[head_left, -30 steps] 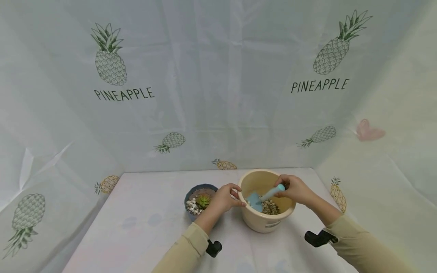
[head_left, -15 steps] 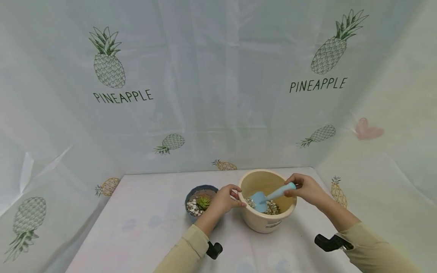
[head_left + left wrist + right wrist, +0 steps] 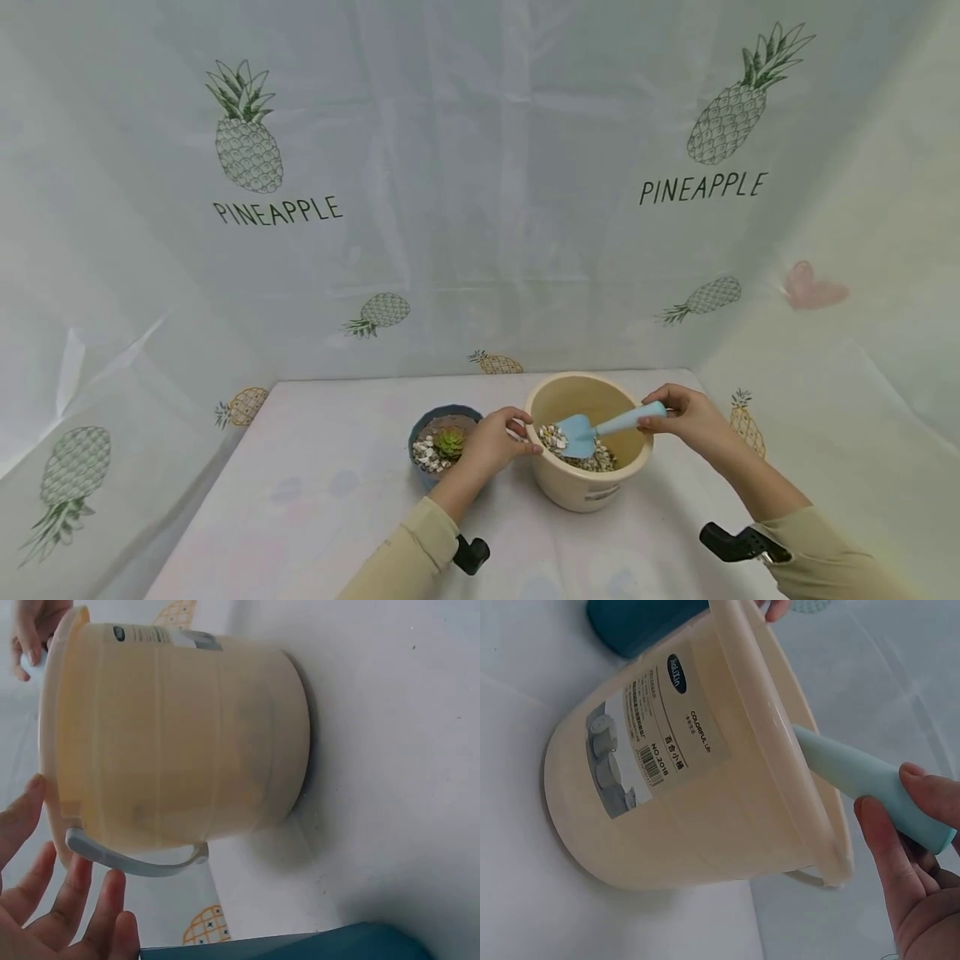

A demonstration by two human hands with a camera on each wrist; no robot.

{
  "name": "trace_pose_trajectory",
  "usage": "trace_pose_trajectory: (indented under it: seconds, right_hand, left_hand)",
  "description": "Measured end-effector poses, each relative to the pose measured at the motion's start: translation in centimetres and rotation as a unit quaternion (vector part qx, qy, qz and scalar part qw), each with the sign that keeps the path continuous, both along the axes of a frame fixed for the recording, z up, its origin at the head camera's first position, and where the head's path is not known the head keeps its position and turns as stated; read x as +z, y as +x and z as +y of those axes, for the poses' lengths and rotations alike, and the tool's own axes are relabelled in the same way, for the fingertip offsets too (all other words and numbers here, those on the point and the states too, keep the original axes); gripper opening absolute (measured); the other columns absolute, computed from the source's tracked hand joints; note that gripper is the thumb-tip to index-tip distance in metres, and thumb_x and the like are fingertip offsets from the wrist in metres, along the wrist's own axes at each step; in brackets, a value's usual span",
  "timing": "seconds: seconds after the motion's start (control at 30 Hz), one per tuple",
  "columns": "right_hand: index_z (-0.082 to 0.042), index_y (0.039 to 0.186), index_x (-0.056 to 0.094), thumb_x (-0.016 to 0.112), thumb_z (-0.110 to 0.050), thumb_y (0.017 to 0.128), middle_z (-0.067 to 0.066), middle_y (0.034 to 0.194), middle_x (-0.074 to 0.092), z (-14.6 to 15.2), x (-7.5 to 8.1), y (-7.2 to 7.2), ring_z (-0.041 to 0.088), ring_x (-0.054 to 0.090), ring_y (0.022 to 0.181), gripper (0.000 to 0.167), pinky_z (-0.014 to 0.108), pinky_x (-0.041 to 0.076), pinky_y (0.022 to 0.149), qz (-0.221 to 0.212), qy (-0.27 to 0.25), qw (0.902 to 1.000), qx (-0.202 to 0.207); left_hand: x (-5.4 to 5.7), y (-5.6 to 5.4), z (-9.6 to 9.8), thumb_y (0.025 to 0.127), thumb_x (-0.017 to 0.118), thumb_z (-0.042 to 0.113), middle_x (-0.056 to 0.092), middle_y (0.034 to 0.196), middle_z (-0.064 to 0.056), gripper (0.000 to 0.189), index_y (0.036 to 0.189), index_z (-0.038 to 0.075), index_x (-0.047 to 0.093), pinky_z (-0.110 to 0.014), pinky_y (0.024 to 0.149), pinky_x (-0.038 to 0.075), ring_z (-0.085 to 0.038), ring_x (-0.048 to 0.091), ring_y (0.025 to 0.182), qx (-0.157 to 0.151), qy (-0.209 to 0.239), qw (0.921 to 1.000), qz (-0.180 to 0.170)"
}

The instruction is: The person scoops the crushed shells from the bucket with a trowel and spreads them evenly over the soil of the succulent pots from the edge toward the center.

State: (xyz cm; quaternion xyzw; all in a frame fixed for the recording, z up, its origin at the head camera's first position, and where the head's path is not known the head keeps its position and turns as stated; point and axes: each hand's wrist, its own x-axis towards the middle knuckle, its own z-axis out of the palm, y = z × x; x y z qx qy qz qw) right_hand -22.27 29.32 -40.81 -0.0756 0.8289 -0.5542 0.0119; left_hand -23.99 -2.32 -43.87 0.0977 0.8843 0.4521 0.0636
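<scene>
Scoop (image 3: 609, 423) is drawn rightward, blade (image 3: 577, 437) within bucket (image 3: 555, 487), handle (image 3: 632, 417) pinched by right hand (image 3: 688, 420); bucket rim (image 3: 592, 477) is held by left hand (image 3: 495, 437); stones (image 3: 552, 437) could be spilled if blade is tilted abruptly

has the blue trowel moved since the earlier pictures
Yes: in the head view, the blue trowel has shifted right against the cream bucket, its handle end now reaching past the bucket's right rim.
</scene>
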Motion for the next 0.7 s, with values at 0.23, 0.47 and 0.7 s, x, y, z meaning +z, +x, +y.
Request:
trace_pose_trajectory:
  seconds: [0.23,0.47,0.7]
  right_hand:
    - [0.012,0.112,0.057,0.073,-0.011,0.089,0.014,0.094,0.065,0.3,-0.3,0.0,0.019,0.07,0.082,0.036,0.029,0.056,0.076,0.002,-0.016,0.9999,0.003]
    - [0.011,0.114,0.056,0.073,-0.015,0.089,0.019,0.098,0.066,1.0,0.2,0.0,0.02,0.071,0.084,0.04,0.03,0.055,0.078,0.012,-0.002,0.9999,-0.009]
    - [0.01,0.119,0.054,0.071,-0.018,0.091,0.015,0.105,0.064,1.2,0.9,-0.2,0.018,0.071,0.088,0.044,0.025,0.053,0.082,0.008,-0.008,0.9999,-0.011]
  left_hand:
    - [0.2,0.3,-1.2,0.076,0.086,0.028,0.063,0.094,0.004,0.046,0.116,0.017,0.067,-0.035,0.065,0.051,-0.016,0.062,0.086,-0.009,0.018,0.9998,0.003]
    - [1.3,0.3,-3.7,0.079,0.083,0.025,0.064,0.097,0.0,0.044,0.119,0.015,0.066,-0.036,0.068,0.051,-0.018,0.059,0.087,-0.009,0.009,0.9996,0.026]
    - [2.0,0.4,-6.3,0.082,0.081,0.025,0.065,0.101,-0.003,0.045,0.122,0.015,0.064,-0.038,0.071,0.052,-0.017,0.061,0.089,-0.019,-0.016,0.9989,0.041]
